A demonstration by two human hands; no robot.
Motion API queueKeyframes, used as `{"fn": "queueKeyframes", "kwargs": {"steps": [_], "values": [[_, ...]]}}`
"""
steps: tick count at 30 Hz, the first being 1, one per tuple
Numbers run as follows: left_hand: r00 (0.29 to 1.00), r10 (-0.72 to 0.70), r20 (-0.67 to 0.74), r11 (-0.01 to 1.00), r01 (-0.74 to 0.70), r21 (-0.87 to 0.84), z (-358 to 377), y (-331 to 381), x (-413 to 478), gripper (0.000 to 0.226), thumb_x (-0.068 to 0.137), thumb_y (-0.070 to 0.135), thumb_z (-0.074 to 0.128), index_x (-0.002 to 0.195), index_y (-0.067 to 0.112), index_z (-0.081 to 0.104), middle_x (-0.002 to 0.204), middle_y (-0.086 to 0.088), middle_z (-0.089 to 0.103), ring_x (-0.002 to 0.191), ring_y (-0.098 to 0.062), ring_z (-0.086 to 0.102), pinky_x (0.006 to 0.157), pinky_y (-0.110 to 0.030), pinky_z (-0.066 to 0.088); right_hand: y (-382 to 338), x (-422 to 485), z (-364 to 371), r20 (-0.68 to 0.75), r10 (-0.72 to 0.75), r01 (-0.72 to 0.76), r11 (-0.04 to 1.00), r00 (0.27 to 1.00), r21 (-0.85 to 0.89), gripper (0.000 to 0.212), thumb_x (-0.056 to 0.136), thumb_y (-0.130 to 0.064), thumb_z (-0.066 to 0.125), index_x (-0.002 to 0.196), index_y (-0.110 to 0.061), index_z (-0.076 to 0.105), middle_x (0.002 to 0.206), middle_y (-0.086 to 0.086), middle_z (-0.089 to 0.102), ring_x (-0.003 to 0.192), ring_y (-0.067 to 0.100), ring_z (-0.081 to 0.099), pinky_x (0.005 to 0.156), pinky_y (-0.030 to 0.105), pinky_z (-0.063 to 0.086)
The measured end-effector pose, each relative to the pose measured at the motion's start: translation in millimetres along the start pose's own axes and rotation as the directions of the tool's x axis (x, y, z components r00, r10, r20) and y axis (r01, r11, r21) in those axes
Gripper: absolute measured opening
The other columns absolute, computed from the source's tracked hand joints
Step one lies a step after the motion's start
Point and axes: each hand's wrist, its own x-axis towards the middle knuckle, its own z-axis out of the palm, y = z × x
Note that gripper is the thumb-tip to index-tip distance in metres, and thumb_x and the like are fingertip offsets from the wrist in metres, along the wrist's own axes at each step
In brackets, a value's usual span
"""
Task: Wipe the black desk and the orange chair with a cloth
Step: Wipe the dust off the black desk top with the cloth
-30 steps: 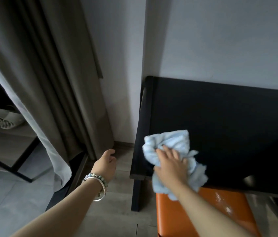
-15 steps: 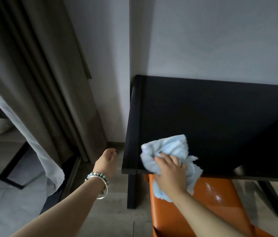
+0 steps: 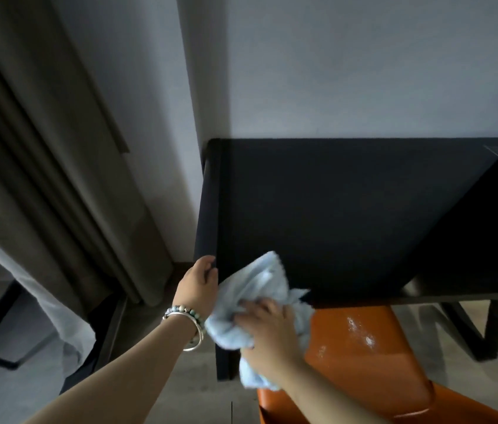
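Pale blue and bunched into a wad, the cloth [image 3: 260, 286] sits under my right hand [image 3: 267, 328], whose fingers are curled into it and grip it. The hand is a little blurred, so I cannot make out each finger. It lies over the cloth's middle, right at the front edge of the desk [image 3: 333, 209]. Above the hand, the cloth's upper part spreads on the black top at the near left corner. Below the hand, the rest hangs off the edge, in front of the desk's leg [image 3: 222, 365] and against the left side of the chair [image 3: 364, 356].

My right forearm comes in from the lower right, crossing over the orange chair, with the wrist straight and the back of the hand up.

My left hand [image 3: 199, 286] holds that same corner of the desk, just beside the cloth and touching it. The thumb lies along the rim and the fingers are curled round the edge. Its forearm reaches in from the lower left, with beaded and silver bracelets [image 3: 185, 316] at the wrist.

The chair is pushed partly under the desk's front edge, and pale specks show on its surface. The desk stands against a grey wall [image 3: 364, 71]. A brown curtain [image 3: 43, 163] hangs to the left, down to the floor [image 3: 180, 402].
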Motion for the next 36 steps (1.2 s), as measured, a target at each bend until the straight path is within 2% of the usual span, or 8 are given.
{"fn": "queueKeyframes", "kwargs": {"steps": [4,10,15,18,21,23,33,36], "values": [[0.999,-0.019,0.041,0.998,0.016,0.064,11,2,1,0.035,0.095,0.023,0.045,0.13,0.021,0.05,0.129,-0.008,0.056,0.118,-0.028,0.051,0.095,-0.028,0.038,7,-1,-15,-0.101,-0.196,0.205,0.975,0.975,0.082,0.034,0.058,-0.032,0.047,0.087,-0.034,0.063,0.105,-0.018,0.064,0.094,0.01,0.053,0.073,0.031,0.044],[0.997,-0.037,0.064,0.996,0.031,0.084,24,8,-7,0.036,0.097,0.027,0.04,0.133,0.024,0.046,0.129,-0.003,0.056,0.115,-0.024,0.053,0.099,-0.034,0.041,81,-8,-38,-0.231,0.505,-0.543,0.828,0.831,-0.141,0.026,0.062,-0.02,0.064,0.088,-0.023,0.064,0.096,0.0,0.069,0.087,0.029,0.061,0.064,0.041,0.046],[0.998,-0.032,0.057,0.997,0.027,0.076,28,8,-12,0.037,0.097,0.024,0.039,0.134,0.022,0.047,0.133,-0.005,0.054,0.122,-0.026,0.048,0.105,-0.034,0.035,14,-1,-33,0.319,-0.029,-0.022,0.987,0.947,0.157,0.028,0.071,-0.021,0.051,0.096,-0.027,0.062,0.104,-0.011,0.066,0.101,0.02,0.052,0.075,0.044,0.046],[0.998,-0.042,0.055,0.999,0.04,0.027,21,12,-18,0.037,0.098,0.027,0.04,0.133,0.023,0.047,0.131,-0.005,0.054,0.119,-0.025,0.05,0.095,-0.027,0.037,11,5,-44,0.443,-0.019,-0.176,0.903,0.896,0.393,0.024,0.078,-0.019,0.054,0.1,-0.021,0.063,0.104,-0.005,0.064,0.105,0.015,0.051,0.09,0.037,0.043],[0.999,-0.035,0.009,0.998,0.035,-0.056,9,22,-22,0.036,0.096,0.03,0.045,0.129,0.021,0.052,0.124,-0.006,0.058,0.112,-0.025,0.054,0.091,-0.028,0.043,18,11,-66,0.418,0.389,-0.559,0.396,0.821,0.728,0.03,0.072,-0.015,0.059,0.102,-0.019,0.065,0.091,-0.003,0.066,0.087,0.013,0.061,0.07,0.02,0.046],[1.0,-0.008,-0.02,0.996,0.007,-0.085,2,31,-27,0.035,0.096,0.031,0.046,0.128,0.019,0.053,0.123,-0.002,0.06,0.111,-0.02,0.054,0.089,-0.023,0.038,22,14,-78,0.364,0.599,-0.506,0.081,0.714,0.859,0.022,0.077,-0.005,0.057,0.09,-0.02,0.065,0.073,-0.006,0.064,0.07,0.009,0.06,0.06,0.02,0.044],[0.884,0.026,0.466,0.706,0.314,-0.635,14,76,-108,0.046,0.081,0.035,0.068,0.121,0.023,0.051,0.111,-0.01,0.065,0.097,-0.026,0.065,0.084,-0.04,0.054,-12,-38,-111,0.191,0.507,-0.484,0.543,0.84,0.686,0.04,0.08,-0.031,0.06,0.119,-0.029,0.056,0.094,-0.008,0.067,0.088,0.004,0.065,0.078,0.032,0.057],[0.904,-0.05,0.424,0.616,0.362,-0.7,9,71,-126,0.023,0.089,0.017,0.058,0.11,0.009,0.055,0.095,-0.02,0.064,0.068,-0.029,0.064,0.047,-0.028,0.05,-22,-63,-121,0.223,0.471,-0.477,0.537,0.854,0.695,0.056,0.076,-0.039,0.063,0.129,-0.04,0.044,0.112,-0.017,0.058,0.105,0.0,0.056,0.09,0.029,0.051]]}}
